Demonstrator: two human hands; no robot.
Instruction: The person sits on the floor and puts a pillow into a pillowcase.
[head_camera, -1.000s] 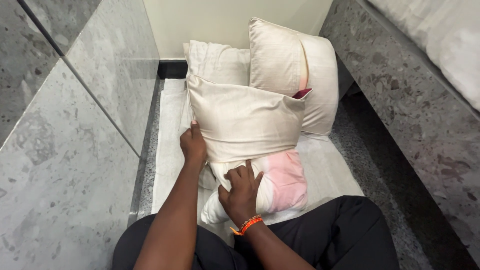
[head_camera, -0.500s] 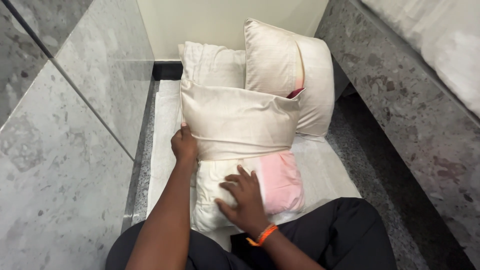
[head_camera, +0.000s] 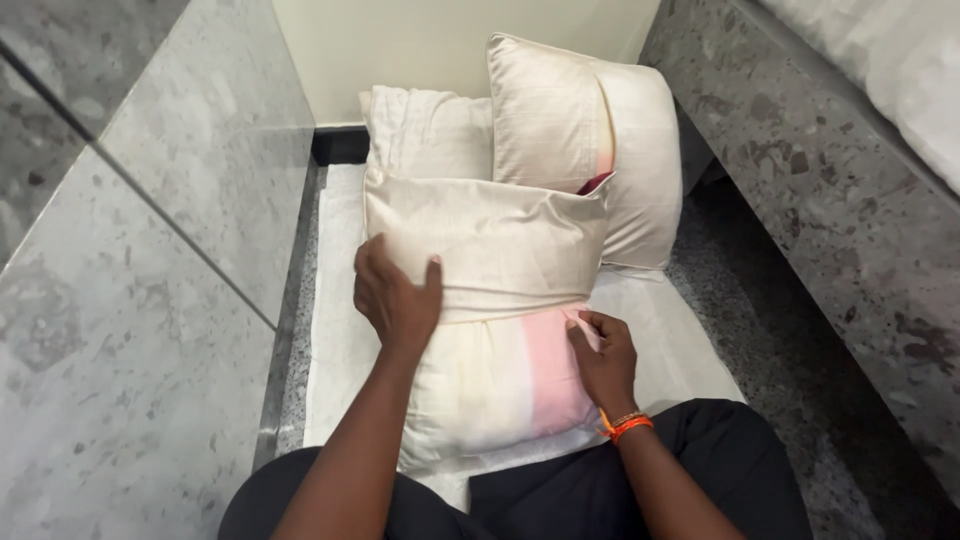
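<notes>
Mid-casing: left hand (head_camera: 395, 295) lies spread flat on the beige pillowcase (head_camera: 490, 245), right hand (head_camera: 603, 355) pinches its hem over the pink-and-cream pillow (head_camera: 500, 385) at my lap; next, I judge, a firmer tug down.

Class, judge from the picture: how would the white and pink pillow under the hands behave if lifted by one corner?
The white and pink pillow would probably sag: it dents where the left hand presses. It is likely light for its bulk. Its cream fabric cover looks smooth, so possibly slippery.
</notes>
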